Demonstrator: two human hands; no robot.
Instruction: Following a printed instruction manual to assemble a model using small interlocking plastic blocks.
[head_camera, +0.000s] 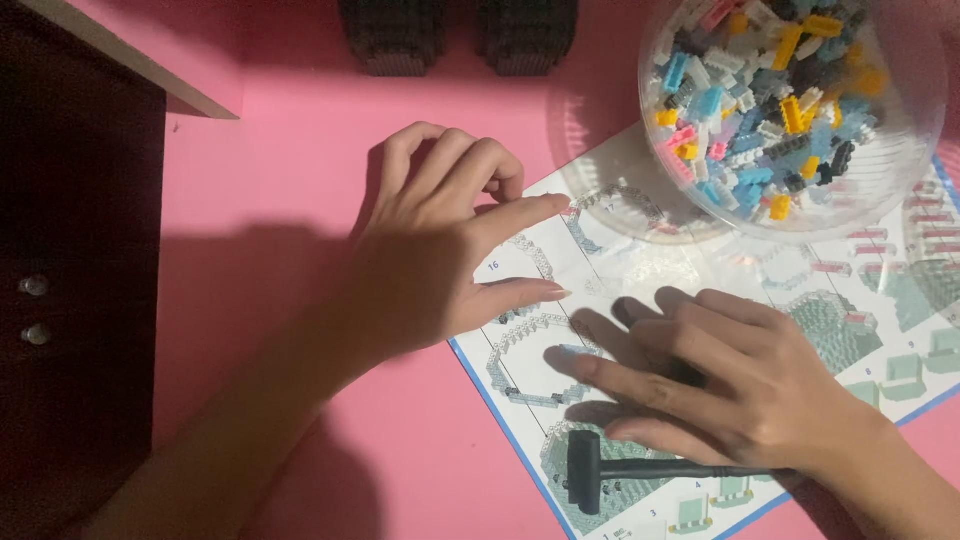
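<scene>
Head view, close, straight down

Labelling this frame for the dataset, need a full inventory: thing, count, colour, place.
Table: one, pink, under everything.
Instruction sheet: one, white with a blue edge and pale green building diagrams, lying flat at centre right.
Bowl: one, clear plastic, upper right, resting partly on the sheet.
Small bricks: too many to count, blue, yellow, pink, white, grey and black, heaped in the bowl.
Small hammer tool: one, black, lying on the sheet at the bottom, beside the right hand.
Dark block builds: two, black, at the top edge, cut off by the frame.
Dark furniture: one, far left, with two small knobs.
Left hand: one, fingertips on the sheet's left edge.
Right hand: one, fingers pressing flat on the sheet.
</scene>
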